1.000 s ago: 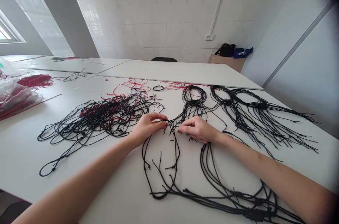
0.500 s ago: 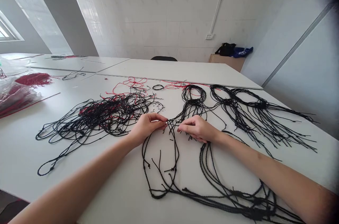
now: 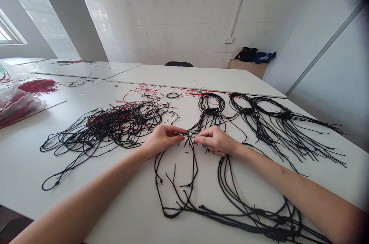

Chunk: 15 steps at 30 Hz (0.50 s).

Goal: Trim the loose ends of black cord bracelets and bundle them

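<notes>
My left hand (image 3: 167, 139) pinches a black braided cord (image 3: 195, 165) between thumb and fingertips. The cord hangs from there in a long loop on the white table (image 3: 127, 194). Opposite it, my right hand (image 3: 215, 140) is closed in a pinch at the same tangle of thin cord ends; its fingertips partly hide what they grip. Just behind my right hand lies a tied black cord bundle (image 3: 211, 111), its loose strands running under the fingers. More black cords (image 3: 230, 219) stretch below my right forearm.
To the left spreads a tangled heap of black cords (image 3: 115, 125) with red strands. Two more tied bundles (image 3: 284, 114) lie at right. A small black ring (image 3: 172, 95), red threads (image 3: 148, 88) and a plastic bag (image 3: 20, 102) of red cord are farther back.
My left hand has shifted slightly right, closer to my right hand, and the cord loop's upper part has moved with it. My right hand has hardly moved.
</notes>
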Motion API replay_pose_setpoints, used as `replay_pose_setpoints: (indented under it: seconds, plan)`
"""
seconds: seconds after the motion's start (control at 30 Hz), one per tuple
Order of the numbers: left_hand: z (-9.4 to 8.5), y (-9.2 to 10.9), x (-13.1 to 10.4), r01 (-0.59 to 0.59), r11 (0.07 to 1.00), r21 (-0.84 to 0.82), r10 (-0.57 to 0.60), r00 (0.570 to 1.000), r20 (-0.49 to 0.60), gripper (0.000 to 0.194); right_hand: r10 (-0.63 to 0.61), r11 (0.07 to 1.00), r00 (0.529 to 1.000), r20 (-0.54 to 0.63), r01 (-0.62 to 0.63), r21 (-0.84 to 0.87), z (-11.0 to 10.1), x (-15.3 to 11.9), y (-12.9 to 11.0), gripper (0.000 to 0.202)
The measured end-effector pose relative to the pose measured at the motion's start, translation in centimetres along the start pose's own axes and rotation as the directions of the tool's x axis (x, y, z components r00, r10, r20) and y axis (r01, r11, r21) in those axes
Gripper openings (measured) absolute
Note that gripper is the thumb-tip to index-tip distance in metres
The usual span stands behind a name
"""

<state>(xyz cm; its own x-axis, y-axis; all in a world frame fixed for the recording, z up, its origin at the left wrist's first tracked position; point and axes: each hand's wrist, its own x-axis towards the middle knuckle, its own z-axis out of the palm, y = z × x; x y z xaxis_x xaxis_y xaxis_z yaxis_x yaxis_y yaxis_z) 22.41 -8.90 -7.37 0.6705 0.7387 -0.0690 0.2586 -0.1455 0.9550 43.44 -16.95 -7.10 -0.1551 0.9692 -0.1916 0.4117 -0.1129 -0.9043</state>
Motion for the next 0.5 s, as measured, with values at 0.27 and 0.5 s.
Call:
replay_pose_setpoints:
  seconds: [0.27,0.5]
  plan:
    - [0.21,0.38,-0.21,0.018,0.999,0.033,-0.019,1.0,0.015,0.039,-0.004,1.0,1.0,0.003,0.004,0.003,0.05,-0.01,0.16,0.035]
    - [0.25,0.48,-0.24,0.053,0.998,0.044,-0.054,0.998,0.012,0.043,-0.001,1.0,1.0,-0.003,0.001,0.007,0.21,0.03,0.21,0.035]
